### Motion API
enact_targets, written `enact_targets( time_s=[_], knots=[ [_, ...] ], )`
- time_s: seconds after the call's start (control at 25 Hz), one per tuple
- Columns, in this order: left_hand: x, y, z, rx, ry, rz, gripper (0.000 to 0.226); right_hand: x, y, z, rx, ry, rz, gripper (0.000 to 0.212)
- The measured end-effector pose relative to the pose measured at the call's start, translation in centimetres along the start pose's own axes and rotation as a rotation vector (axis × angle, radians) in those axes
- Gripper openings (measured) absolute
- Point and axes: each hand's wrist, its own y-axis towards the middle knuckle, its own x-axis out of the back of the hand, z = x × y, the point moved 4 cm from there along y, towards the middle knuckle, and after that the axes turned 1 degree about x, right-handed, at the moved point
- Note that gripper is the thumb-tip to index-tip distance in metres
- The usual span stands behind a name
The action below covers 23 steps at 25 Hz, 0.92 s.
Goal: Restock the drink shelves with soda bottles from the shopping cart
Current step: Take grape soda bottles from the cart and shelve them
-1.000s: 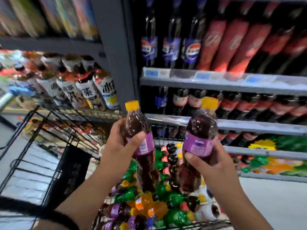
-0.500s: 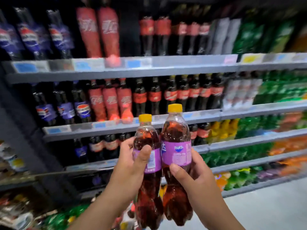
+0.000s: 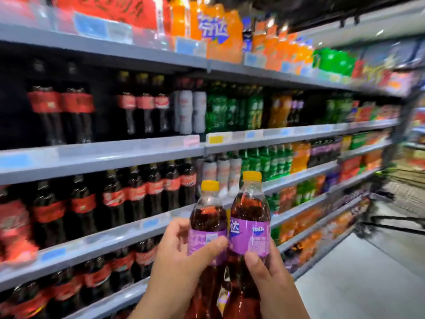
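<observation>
**Two grape sodas on their way to the shelves**

The left hand [image 3: 181,268] wrapped the purple label of the left bottle [image 3: 208,226], thumb across its front. The right hand [image 3: 269,279] gripped the right bottle [image 3: 249,222] the same way. Both yellow-capped bottles stood upright, side by side, at lower centre of the frame, in front of the shelves [image 3: 103,157] and not yet on one.

The step in hand appeared to be the carry from cart to shelf, with the cart itself out of view. The next move likely called for finding the matching row. Blurred purple-labelled bottles [image 3: 322,153] showed at right centre, beyond the green bottles [image 3: 232,111], well apart from the hands.

Cola [image 3: 138,192] filled the shelves at left and centre, so that stretch seemed the wrong slot. Orange bottles [image 3: 230,35] lined the top shelf. Packed rows and the shelf edge above could crowd a placing, so setting one bottle at a time might be needed. Grey floor [image 3: 368,284] ran along the lower right.
</observation>
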Motion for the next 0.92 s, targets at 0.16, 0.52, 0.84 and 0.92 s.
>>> enact_targets(
  time_s=[0.16, 0.52, 0.84, 0.92],
  knots=[
    [-5.6, 6.1, -0.1, -0.004, -0.039, 0.168, 0.054, 3.4, 5.9, 2.9, 0.088, -0.076, -0.087, 0.048],
    [-16.1, 26.0, 0.5, -0.165, 0.255, 0.407, 0.066, 12.1, 26.3, 6.5, 0.188, -0.139, -0.061, 0.070],
    [-27.2, 38.3, 3.5, -0.343, 0.185, 0.370, 0.082, 24.9, 37.9, 5.3, 0.246, -0.046, -0.054, 0.058],
    [-30.3, 40.8, 3.7, -0.396, 0.215, 0.355, 0.081, 29.4, 40.4, 5.4, 0.295, -0.094, -0.049, 0.055]
  ],
)
